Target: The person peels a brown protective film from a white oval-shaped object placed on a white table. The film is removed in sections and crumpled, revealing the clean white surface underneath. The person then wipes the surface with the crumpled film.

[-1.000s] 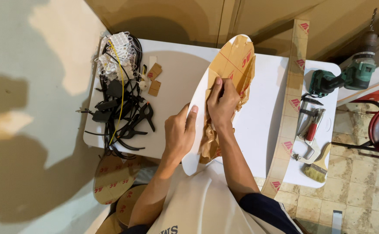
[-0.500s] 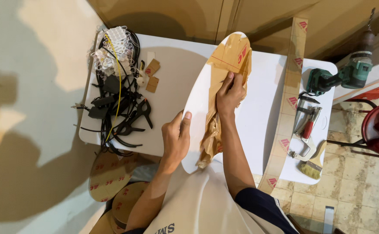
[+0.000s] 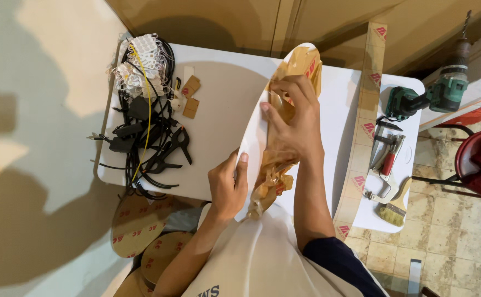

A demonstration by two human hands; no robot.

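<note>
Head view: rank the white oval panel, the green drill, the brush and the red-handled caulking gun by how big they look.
1. White oval panel, clearly the largest, though held up nearer the camera.
2. Green drill and caulking gun: look about alike, so unranked.
3. Brush, smallest.

Counts, head view:
- Hands: 2, left hand (image 3: 228, 187) and right hand (image 3: 295, 124), centre of frame.
- White oval panel (image 3: 251, 146): 1, centre.
- Brown backing paper (image 3: 273, 176), partly peeled: 1 sheet.
- Small brown cardboard tags (image 3: 191, 98): 2, upper left of centre.
- Power drill (image 3: 427, 96): 1, upper right.
- Brush (image 3: 393, 209): 1, lower right.
- Brown paper-covered discs (image 3: 141, 225): at least 3, lower left.
- Black clips and cables (image 3: 147, 137): tangled, count unclear.
</note>
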